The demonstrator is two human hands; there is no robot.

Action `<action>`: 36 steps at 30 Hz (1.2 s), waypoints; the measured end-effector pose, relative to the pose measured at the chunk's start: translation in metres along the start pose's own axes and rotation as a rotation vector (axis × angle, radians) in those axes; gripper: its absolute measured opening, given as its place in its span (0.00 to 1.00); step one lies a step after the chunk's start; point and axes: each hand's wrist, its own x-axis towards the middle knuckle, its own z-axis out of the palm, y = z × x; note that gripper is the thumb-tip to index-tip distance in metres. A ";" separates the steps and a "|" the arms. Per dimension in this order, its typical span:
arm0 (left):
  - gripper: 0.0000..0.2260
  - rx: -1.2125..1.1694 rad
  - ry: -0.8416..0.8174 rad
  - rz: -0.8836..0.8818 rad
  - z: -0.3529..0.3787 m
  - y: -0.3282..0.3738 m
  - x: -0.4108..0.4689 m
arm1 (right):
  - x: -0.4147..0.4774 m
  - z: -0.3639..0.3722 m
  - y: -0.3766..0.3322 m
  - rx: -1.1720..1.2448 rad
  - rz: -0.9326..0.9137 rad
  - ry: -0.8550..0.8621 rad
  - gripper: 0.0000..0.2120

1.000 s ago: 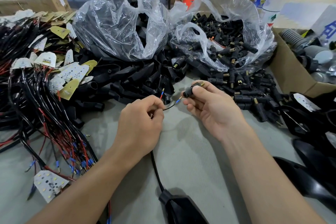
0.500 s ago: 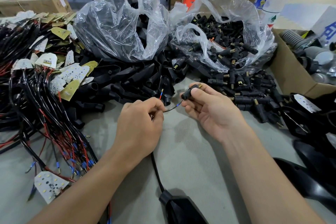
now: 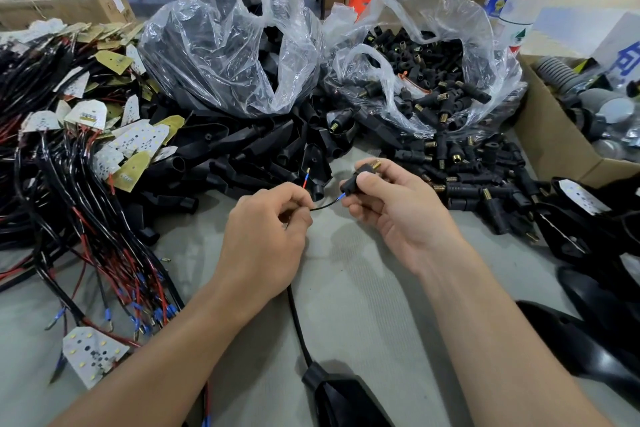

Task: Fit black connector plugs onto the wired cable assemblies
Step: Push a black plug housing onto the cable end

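Matt black plastic connector plug (image 3: 356,177) with brass-coloured threaded metal tip; glossy clear plastic bags (image 3: 239,45); brown cardboard box (image 3: 550,135).

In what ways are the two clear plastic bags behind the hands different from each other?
The left bag holds large plain black shells; the right bag holds small black plugs with brass tips. The left bag stands taller; the right bag sits lower and wider open. Both are clear crumpled plastic.

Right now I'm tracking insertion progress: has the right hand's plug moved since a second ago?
Yes, slightly: the plug dipped down-left, toward the black housing, which lies unmoved on the table.
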 end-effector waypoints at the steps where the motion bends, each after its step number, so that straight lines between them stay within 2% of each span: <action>1: 0.09 -0.011 -0.001 -0.002 0.000 0.000 0.000 | 0.000 0.000 0.000 -0.015 -0.010 -0.006 0.07; 7: 0.10 -0.141 0.025 -0.033 0.000 0.001 0.000 | -0.003 -0.001 -0.003 0.022 -0.015 -0.008 0.07; 16: 0.13 -0.082 0.106 -0.059 0.000 0.004 0.001 | -0.004 0.004 -0.002 0.134 0.051 -0.018 0.05; 23: 0.14 -0.078 0.068 0.024 -0.001 0.006 -0.004 | -0.012 0.020 0.008 -0.005 0.077 -0.149 0.08; 28: 0.14 -0.070 0.074 -0.009 -0.004 0.005 -0.002 | -0.011 0.017 0.004 0.045 0.039 -0.073 0.08; 31: 0.09 0.038 0.090 0.013 -0.005 0.000 0.001 | -0.008 0.012 0.001 0.122 0.043 -0.022 0.08; 33: 0.05 0.076 0.042 -0.004 -0.005 -0.002 0.004 | -0.006 0.010 -0.001 0.155 0.046 0.005 0.08; 36: 0.06 0.025 -0.009 -0.028 -0.004 -0.004 0.005 | -0.005 0.008 0.000 0.175 0.046 0.023 0.07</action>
